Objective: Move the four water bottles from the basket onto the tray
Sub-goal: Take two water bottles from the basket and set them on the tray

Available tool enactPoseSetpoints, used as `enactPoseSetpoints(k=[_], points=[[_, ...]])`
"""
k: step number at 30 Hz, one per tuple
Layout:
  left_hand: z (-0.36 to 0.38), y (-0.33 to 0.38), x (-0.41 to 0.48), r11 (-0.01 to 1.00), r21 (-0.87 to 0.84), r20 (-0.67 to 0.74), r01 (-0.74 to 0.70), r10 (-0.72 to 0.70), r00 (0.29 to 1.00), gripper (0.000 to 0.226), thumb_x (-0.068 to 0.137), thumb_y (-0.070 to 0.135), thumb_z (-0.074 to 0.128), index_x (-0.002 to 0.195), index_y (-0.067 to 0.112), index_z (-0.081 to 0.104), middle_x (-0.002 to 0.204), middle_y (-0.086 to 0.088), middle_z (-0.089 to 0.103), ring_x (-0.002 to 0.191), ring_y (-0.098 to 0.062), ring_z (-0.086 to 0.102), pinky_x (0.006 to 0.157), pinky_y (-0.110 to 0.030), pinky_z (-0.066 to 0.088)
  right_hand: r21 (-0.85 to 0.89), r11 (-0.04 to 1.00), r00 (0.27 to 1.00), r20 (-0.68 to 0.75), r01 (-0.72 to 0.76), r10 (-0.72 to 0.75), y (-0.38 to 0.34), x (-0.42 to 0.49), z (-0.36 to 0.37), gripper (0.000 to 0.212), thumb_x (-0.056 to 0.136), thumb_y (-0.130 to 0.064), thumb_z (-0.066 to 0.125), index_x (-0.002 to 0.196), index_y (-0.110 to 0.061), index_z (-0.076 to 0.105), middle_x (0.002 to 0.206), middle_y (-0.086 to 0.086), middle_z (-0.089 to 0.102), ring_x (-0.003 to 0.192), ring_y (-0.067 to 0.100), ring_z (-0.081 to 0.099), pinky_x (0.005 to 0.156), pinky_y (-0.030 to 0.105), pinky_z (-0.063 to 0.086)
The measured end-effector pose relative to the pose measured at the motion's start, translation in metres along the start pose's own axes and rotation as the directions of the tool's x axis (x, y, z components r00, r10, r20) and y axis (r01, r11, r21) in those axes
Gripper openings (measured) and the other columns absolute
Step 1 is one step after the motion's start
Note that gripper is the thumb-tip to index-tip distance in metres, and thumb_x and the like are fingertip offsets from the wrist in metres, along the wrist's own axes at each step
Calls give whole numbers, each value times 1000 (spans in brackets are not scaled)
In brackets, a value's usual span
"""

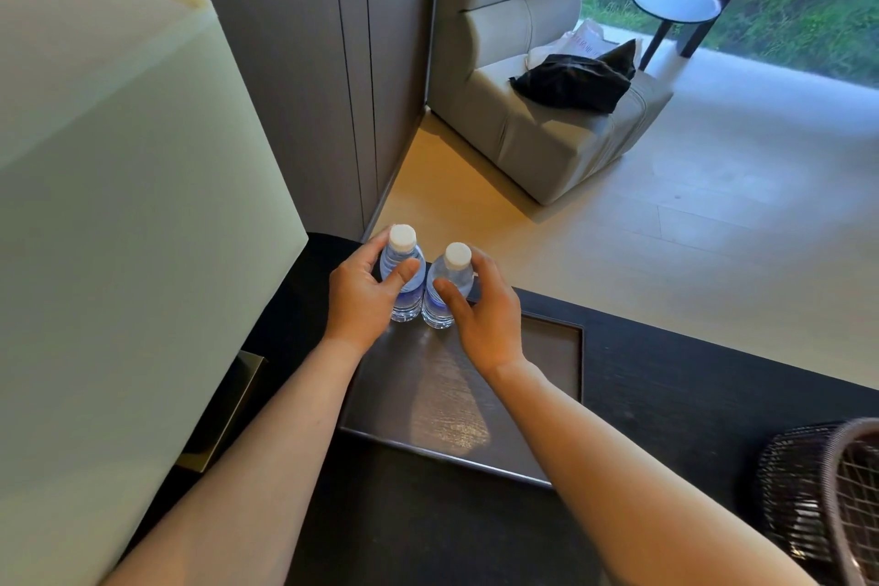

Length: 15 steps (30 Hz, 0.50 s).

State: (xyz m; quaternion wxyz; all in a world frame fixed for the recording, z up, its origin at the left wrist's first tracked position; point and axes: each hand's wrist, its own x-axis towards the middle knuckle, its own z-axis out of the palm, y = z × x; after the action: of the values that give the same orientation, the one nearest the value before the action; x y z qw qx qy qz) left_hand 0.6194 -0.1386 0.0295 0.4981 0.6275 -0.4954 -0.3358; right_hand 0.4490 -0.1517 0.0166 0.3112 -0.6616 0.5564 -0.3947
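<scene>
Two water bottles upright at the far edge of the tray (551, 347), side by side and almost touching each other. Left bottle (403, 274) with white cap, wrapped by the left hand (364, 300): thumb on the front of the label, other fingers around the far side, so a grasp on the bottle. Right bottle (446, 288) also with white cap, grasped by the right hand (485, 319): thumb on the near side, fingers curled behind. Bottoms of both bottles seemingly resting on the tray surface, though full contact not sure from this angle. Rest of the tray bare, dark, with raised rim, lying on a dark table (713, 400). Woven dark basket (818, 500) to the right of the tray and nearer to the camera, well apart from it, partly cut by the picture edge; inside of it not visible. Large lamp shade (119, 205) to the left of the tray. Grey armchair (547, 100) with a dark cloth (575, 81) on its seat, far beyond the tray.
</scene>
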Motion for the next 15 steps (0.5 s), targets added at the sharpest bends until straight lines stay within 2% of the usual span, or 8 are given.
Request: enactPoseSetpoints(k=[4,6,11,13,15], points=[[2,1,-3,999,39,9,9,-9,1000,65,90,32,74,150,19,50,145,-1,61,136,-17,55,108,-44,51,-8,1000,1000,21,-23,23,0,-2,-1,56,93,-32,75,143,-22,53,139,-2,63,125,15,59,106,38,51],[2,0,-5,998,63,0,11,-11,1000,66,90,30,74,150,19,49,147,-1,60,138,-16,52,110,-44,49,-22,999,999,35,-37,38,-1,-3,-3,60,92,-33,76,146,-21,51,142,-1,62,128,16,57,108,38,49],[-1,-2,-21,991,130,-34,40,-36,999,65,91,30,75,150,22,49,149,1,57,141,-16,49,114,-44,44,-79,994,995,62,-75,80,-4,-11,-17,69,91,-35,76,151,-18,46,152,1,55,140,17,50,108,22,36],[0,1,-35,981,169,-64,90,-81,995,67,92,31,74,151,18,46,153,-4,53,144,-20,45,115,-40,39,-131,989,995,58,-70,78,-5,-22,-28,69,92,-39,75,151,-17,46,153,3,54,140,19,49,111,27,38],[3,5,-53,970,209,-91,122,-105,990,66,92,35,72,150,17,46,153,-6,52,142,-22,46,112,-38,39,-212,976,997,36,-57,66,-4,-35,-42,67,94,-42,71,150,-16,48,151,4,57,140,21,50,114,39,43]])
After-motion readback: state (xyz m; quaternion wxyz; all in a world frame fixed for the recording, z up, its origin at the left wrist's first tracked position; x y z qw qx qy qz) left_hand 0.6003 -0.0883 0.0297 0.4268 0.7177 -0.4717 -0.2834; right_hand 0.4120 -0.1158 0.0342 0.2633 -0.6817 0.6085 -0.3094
